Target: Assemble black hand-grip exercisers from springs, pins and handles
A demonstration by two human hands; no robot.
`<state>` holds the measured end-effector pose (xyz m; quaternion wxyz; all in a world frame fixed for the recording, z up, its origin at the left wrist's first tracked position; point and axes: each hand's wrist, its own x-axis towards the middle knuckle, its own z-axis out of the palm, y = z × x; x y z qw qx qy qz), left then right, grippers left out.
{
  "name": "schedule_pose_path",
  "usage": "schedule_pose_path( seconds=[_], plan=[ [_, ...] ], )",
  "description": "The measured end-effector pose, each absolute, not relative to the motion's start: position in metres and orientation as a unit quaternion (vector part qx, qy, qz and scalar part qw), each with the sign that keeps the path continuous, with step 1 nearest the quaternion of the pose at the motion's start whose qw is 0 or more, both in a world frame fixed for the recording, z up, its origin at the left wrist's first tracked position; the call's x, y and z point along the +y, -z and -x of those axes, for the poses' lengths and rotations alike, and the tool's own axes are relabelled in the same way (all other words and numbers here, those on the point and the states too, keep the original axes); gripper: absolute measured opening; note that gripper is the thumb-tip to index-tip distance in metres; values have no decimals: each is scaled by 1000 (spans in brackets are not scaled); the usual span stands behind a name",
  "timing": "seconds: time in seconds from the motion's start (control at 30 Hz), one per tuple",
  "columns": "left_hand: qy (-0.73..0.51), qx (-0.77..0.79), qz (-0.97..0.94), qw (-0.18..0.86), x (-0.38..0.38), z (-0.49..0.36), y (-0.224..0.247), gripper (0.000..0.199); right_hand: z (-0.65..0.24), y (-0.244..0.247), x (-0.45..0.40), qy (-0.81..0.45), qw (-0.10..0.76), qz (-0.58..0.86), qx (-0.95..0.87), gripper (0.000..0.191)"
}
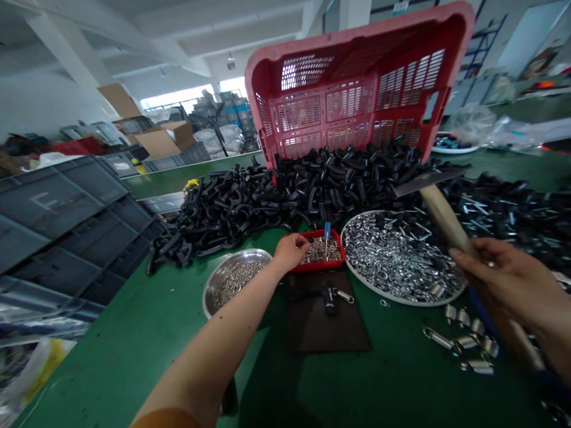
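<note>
My left hand [292, 251] reaches over the left end of a small red tray [317, 267] of small metal pins. Its fingertips are pinched together; what they hold, if anything, is too small to make out. In the tray stands a screwdriver with a blue handle [327, 230]. My right hand [513, 279] grips the wooden handle of a hammer [446, 219], head raised over the right side of a round plate. On a dark mat [328, 337] lies a black plastic part [329, 302], with a metal spring [344, 295] at its right side.
A metal bowl [209, 291] of small rings stands left of the tray. The white round plate [379, 291] holds shiny metal pieces. Several springs [466, 342] lie at right. Behind are heaped black parts [250, 205] and a tipped red basket [357, 35]. Grey crates [57, 208] stand left.
</note>
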<state>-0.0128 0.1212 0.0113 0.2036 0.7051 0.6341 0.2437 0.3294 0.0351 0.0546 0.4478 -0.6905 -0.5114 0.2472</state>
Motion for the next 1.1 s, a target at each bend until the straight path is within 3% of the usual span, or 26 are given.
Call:
schedule_pose_path(
  seconds=[0.1,0.23,0.43,0.9,1.1],
  plan=[
    [-266,594,-710,269,99,7,-12,24,-305,-46,10,-438,510,587,-452,36],
    [-261,536,-707,380,67,-4,-7,18,-285,-33,-13,-489,490,579,-431,35],
    [-208,571,-751,259,57,-10,-3,19,-273,-23,-27,-505,436,581,-466,36],
    [-120,512,-846,94,42,-22,-11,17,-283,-14,-37,-387,389,624,-557,48],
    [-145,480,-861,89,33,0,-12,38,-280,-16,-51,-55,347,553,-755,49]
  ],
)
